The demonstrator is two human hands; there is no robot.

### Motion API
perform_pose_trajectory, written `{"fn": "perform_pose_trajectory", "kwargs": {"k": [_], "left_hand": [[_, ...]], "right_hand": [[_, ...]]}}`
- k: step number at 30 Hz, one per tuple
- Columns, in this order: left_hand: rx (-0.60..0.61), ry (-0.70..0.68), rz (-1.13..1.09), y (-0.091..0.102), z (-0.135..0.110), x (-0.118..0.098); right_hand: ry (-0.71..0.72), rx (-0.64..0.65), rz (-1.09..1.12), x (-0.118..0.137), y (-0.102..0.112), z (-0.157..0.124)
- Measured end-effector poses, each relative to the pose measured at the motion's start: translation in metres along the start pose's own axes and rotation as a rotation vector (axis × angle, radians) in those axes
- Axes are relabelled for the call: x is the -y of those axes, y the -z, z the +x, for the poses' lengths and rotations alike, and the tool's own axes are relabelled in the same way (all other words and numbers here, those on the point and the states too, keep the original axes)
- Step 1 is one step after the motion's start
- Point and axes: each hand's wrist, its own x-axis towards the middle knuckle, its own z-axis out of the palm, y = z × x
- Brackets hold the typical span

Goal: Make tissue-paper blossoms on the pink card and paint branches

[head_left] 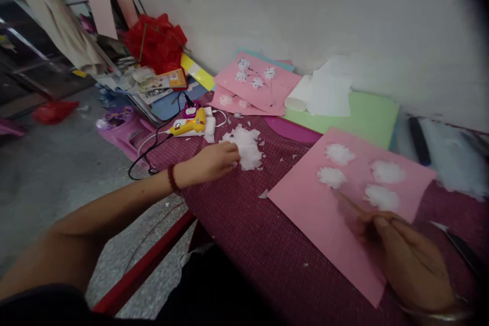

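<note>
At the edge of a pile of small torn white paper pieces (247, 146), my left hand (218, 162) has its fingers drawn together. Whatever may be in that pinch is hidden. My right hand (408, 249) grips a thin wooden stick (349, 201) over a pink sheet (305, 198). The stick's tip points toward one of several fluffy white paper tufts (331, 177) on the sheet.
A yellow glue gun (189, 123) rests on a white block beside trailing cords. Pink sheets with speckled white blossoms (260, 81), a toilet paper roll (300, 97) and green card (370, 112) lie by the wall. A blade (458, 244) is near my right hand.
</note>
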Motion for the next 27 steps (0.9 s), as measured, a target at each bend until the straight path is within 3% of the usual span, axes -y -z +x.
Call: {"fn": "perform_pose_trajectory", "kwargs": {"k": [4,8,13,17,19,23,27], "left_hand": [[0.034,-0.153,0.288,-0.017,-0.003,-0.006],[-0.03,-0.172,0.241,-0.026,0.002,0.001],[-0.224,0.048,-0.263,-0.03,0.012,0.011],[-0.234,0.36,-0.705,-0.014,0.03,0.007],[-0.256,0.453,-0.878,-0.004,0.043,0.0],[-0.244,0.464,-1.092,0.006,0.074,-0.021],[-0.125,0.343,-1.187,-0.004,0.108,-0.05]], "right_hand": [[-0.022,0.011,0.011,-0.004,0.001,0.002],[0.024,0.053,-0.018,0.002,-0.001,0.002],[0.068,0.093,-0.049,0.012,-0.008,0.002],[0.051,0.092,-0.02,0.013,-0.011,0.004],[0.055,0.098,-0.01,0.014,-0.011,0.003],[0.068,0.114,-0.004,0.015,-0.011,0.003],[0.071,0.123,-0.005,0.015,-0.011,0.005]]}}
